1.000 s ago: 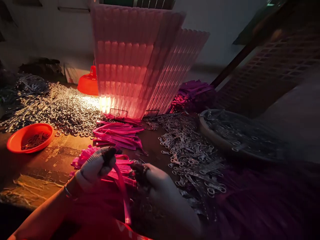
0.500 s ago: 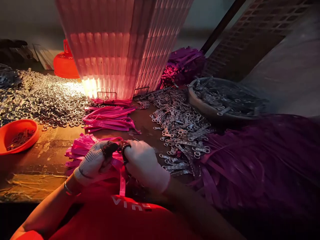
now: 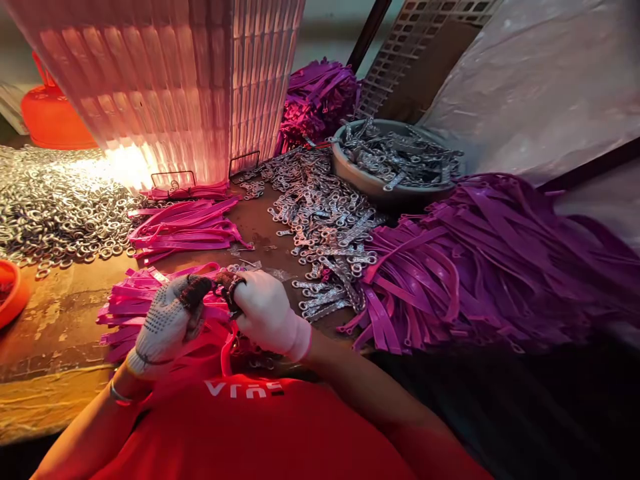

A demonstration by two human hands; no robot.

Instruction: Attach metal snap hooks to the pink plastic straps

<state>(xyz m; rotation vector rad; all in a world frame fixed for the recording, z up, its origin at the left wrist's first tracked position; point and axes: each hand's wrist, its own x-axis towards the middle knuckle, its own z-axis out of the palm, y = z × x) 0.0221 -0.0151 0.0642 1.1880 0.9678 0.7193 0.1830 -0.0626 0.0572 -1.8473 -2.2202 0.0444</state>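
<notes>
My left hand (image 3: pixel 170 320), in a dotted white work glove with dark fingertips, is closed in a pinch. My right hand (image 3: pixel 265 310), in a white glove with dark fingers, is closed too, its fingertips meeting those of the left. From between them a pink strap (image 3: pixel 227 350) hangs down in front of the red shirt. Whatever small part sits at the fingertips is hidden. Under and beyond my left hand lies a bundle of pink straps (image 3: pixel 123 310) on the wooden table (image 3: pixel 60 320). Another bundle of pink straps (image 3: pixel 187 230) lies just behind.
Metal rings (image 3: pixel 65 207) are heaped at left beside an orange bowl (image 3: pixel 11 293), under an orange lamp (image 3: pixel 55 117). A corrugated translucent panel (image 3: pixel 165 87) stands behind. Right lie metal links (image 3: pixel 320 207), a tub (image 3: pixel 355 167) of links and a purple strap pile (image 3: pixel 480 267).
The view has swung to the right, so everything appears farther left and more of the strap pile shows. Both hands stay together at the fingertips; the hanging strap now curves.
</notes>
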